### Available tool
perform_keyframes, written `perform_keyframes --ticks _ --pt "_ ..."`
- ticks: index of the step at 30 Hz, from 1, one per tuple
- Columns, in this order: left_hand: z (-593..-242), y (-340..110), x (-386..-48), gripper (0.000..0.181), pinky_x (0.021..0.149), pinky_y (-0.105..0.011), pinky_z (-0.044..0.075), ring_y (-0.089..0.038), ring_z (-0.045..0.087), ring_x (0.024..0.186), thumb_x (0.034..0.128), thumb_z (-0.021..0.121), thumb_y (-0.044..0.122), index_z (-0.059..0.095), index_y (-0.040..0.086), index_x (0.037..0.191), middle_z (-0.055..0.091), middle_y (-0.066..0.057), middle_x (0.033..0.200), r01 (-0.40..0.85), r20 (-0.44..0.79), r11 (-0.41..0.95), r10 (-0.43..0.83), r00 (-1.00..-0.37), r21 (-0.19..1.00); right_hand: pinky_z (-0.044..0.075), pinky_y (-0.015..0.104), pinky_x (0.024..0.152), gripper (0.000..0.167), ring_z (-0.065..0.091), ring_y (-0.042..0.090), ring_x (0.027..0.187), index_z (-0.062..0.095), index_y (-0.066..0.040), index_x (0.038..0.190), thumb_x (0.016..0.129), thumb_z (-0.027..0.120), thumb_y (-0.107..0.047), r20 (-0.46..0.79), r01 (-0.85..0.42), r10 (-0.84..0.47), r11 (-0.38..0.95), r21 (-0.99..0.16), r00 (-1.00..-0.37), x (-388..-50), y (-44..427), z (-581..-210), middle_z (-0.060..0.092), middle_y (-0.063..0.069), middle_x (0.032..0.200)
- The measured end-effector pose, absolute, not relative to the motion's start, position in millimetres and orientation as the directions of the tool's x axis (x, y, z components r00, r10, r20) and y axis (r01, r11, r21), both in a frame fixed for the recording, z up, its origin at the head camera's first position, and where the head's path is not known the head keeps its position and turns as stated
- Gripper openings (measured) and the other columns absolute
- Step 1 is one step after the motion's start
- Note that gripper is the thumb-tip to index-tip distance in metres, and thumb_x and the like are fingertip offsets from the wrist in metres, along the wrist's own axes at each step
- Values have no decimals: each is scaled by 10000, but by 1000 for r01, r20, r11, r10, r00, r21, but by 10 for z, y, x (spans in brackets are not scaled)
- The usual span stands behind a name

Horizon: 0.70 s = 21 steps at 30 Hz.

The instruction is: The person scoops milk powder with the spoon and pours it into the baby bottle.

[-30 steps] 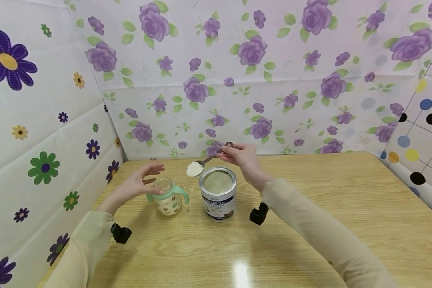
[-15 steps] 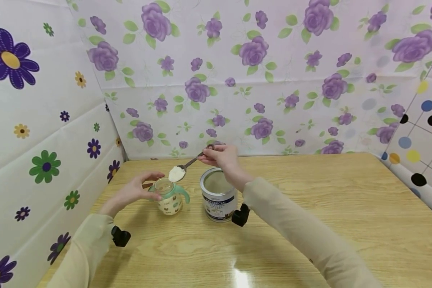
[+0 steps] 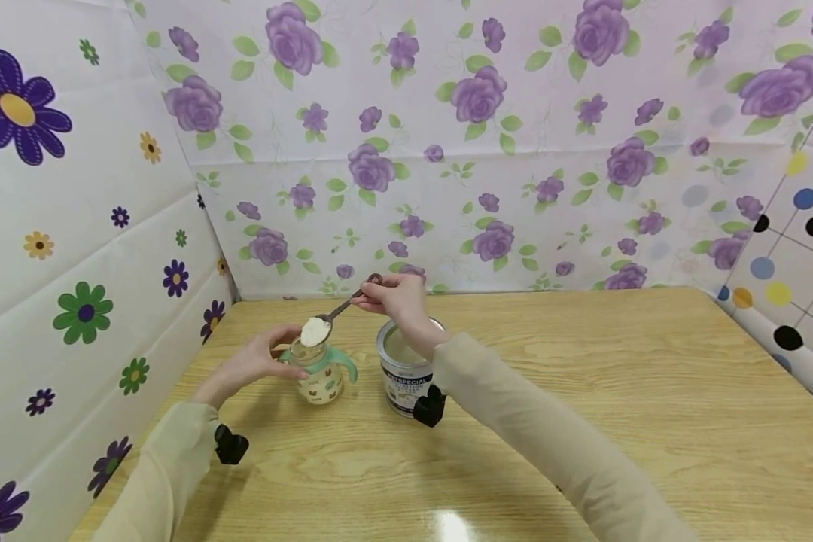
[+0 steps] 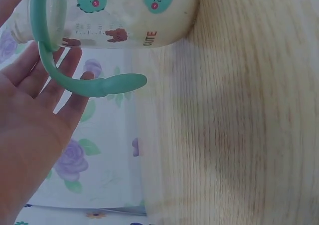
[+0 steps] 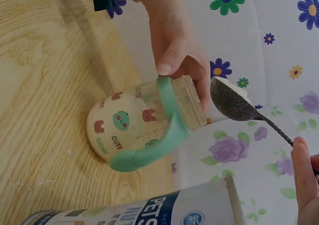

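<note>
A clear baby bottle (image 3: 323, 389) with a mint-green two-handled collar and printed figures stands uncapped on the wooden table. My left hand (image 3: 256, 360) holds it around the neck, thumb on the near side at the collar, as the right wrist view shows; the other fingers pass behind a green handle (image 4: 117, 84). Between thumb and fingers, my right hand (image 3: 401, 299) pinches the handle end of a dark metal spoon (image 5: 233, 104). White powder (image 3: 315, 331) is heaped in its bowl, which is just above the bottle's open mouth.
Right of the bottle stands an open tin (image 3: 398, 376) with a blue and white label, partly hidden by my right forearm and its black wrist camera (image 3: 430, 406). Patterned cloth walls (image 3: 447, 188) rise behind the table and at both sides.
My right hand has carried the loaded spoon leftward from above the tin to over the bottle mouth. My left hand has closed in on the bottle's neck.
</note>
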<state>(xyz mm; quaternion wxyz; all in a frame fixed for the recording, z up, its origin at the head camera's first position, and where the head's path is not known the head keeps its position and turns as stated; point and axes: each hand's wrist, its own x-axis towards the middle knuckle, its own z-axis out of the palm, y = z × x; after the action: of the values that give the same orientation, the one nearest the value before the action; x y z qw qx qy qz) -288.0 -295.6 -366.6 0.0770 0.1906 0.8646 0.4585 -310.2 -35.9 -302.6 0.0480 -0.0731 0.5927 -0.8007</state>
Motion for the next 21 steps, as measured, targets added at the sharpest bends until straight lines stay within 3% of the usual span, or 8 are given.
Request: perform_keyframes --ticks 14,21 --pt "-3673 -2944 -2887 636 883 -472 368 -302 428 1118 725 774 226 472 69 1263 508 -107 1193 209 8 512 368 -930 833 512 283 648 141 649 254 681 619 141 931 844 606 30 91 -48 -172 -241 -969 -981 -3118 -481 -3045 631 209 743" --pt "-3538 -2849 -2793 558 848 -474 390 -343 448 1076 739 753 132 480 9 1210 531 -139 1130 227 19 471 406 -914 852 513 274 634 113 649 234 672 643 101 928 842 603 40 122 -86 -164 -211 -974 -979 -3104 -539 -3074 635 185 753"
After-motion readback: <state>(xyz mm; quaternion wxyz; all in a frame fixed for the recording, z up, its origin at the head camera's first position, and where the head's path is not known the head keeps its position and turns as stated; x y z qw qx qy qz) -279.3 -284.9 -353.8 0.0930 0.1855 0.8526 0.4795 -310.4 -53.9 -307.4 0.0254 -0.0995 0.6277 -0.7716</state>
